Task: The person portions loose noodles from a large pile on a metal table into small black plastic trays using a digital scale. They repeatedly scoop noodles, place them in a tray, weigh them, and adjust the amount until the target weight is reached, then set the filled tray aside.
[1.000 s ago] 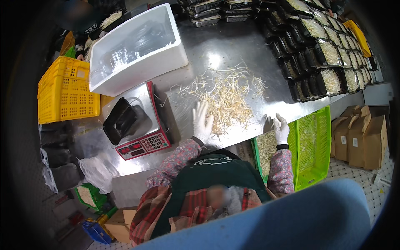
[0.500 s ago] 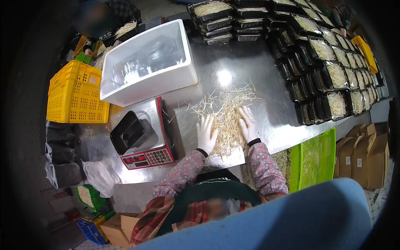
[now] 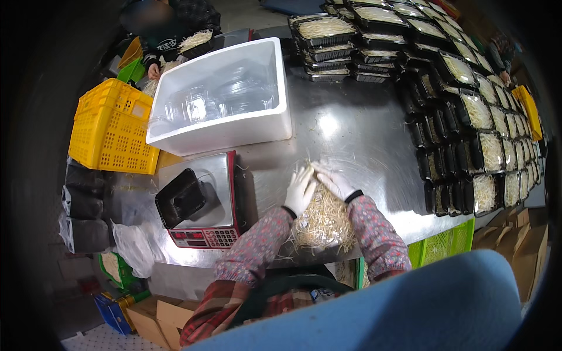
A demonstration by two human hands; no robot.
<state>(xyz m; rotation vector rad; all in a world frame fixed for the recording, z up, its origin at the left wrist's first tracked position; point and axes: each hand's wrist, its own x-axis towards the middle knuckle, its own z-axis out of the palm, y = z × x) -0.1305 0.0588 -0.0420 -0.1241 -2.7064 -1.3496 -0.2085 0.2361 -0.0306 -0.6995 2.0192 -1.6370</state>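
A heap of pale thin sprouts [image 3: 324, 219] lies gathered on the steel table [image 3: 363, 140] right in front of me. Both my hands wear white gloves. My left hand [image 3: 300, 189] presses against the heap's far left side, fingers apart. Beside it, almost touching, my right hand [image 3: 333, 182] curls over the heap's far end. Neither hand lifts anything. A black empty tray [image 3: 180, 198] sits on a red-fronted scale [image 3: 202, 202] to the left of my left arm.
A white foam box [image 3: 222, 96] holding clear lids stands behind the scale. Stacks of black trays filled with sprouts [image 3: 468, 111] cover the table's right and back. A yellow crate [image 3: 111, 126] is on the left, a green crate [image 3: 445, 245] at lower right. Another person [image 3: 170, 23] works at the far end.
The loose spread of sprouts has been raked together into a tight heap near me. My right hand came in from the green crate; both hands now close together on the heap.
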